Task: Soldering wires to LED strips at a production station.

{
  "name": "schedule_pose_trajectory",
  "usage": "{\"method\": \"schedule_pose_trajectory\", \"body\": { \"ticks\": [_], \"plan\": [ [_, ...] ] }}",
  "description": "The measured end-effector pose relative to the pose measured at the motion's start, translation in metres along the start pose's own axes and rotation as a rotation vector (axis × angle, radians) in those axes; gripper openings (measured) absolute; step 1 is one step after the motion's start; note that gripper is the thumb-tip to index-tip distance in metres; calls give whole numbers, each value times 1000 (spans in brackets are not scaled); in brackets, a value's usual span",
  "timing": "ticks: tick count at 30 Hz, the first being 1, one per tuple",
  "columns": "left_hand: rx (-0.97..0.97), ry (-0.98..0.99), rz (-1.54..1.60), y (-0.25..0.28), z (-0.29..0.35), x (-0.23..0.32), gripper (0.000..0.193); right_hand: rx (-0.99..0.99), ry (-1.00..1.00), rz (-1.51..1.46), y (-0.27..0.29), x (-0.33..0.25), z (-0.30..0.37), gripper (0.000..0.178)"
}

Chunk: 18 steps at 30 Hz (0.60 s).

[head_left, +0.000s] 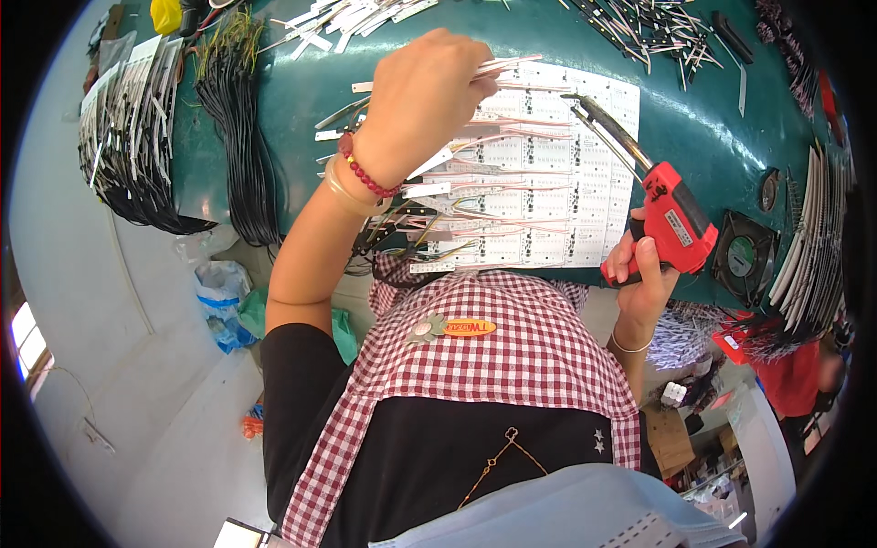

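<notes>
My right hand [647,279] is wrapped around the handle of a red soldering gun [681,219]. Its long metal nose slants up and left, and the tip is over the upper part of a white circuit board panel [603,210]. My left hand [434,96] is closed at the panel's upper left, pinching thin pale wires [507,64] between thumb and fingers. How many it holds is hidden by the hand. Below it, more pairs of pale and reddish wires [530,172] lie in rows across the panel, with small white strips [427,190] at their left ends.
Bundled black cables [239,137] and wired white strips [128,128] hang over the green table's [301,110] left side. Loose strips lie at the far edge, with a pile of black-and-white leads [639,32] at far right. A black fan [738,258] and more strips [808,237] stand right.
</notes>
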<state>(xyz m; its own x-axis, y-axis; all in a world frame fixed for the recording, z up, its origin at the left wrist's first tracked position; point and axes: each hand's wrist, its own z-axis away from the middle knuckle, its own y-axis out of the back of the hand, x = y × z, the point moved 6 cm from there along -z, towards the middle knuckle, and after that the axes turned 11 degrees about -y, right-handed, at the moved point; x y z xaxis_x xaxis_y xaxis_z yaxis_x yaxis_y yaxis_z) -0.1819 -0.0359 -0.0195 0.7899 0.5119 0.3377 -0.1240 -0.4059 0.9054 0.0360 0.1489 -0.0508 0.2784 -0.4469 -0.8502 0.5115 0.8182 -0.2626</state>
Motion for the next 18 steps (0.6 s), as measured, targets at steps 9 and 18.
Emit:
{"method": "schedule_pose_trajectory", "body": {
  "ticks": [9,18],
  "plan": [
    [-317,223,206,-70,-1,-12,22,0,-38,201,-14,19,-9,28],
    [-363,184,140,-70,-4,-11,26,39,-75,224,-16,27,-5,22]
  ]
}}
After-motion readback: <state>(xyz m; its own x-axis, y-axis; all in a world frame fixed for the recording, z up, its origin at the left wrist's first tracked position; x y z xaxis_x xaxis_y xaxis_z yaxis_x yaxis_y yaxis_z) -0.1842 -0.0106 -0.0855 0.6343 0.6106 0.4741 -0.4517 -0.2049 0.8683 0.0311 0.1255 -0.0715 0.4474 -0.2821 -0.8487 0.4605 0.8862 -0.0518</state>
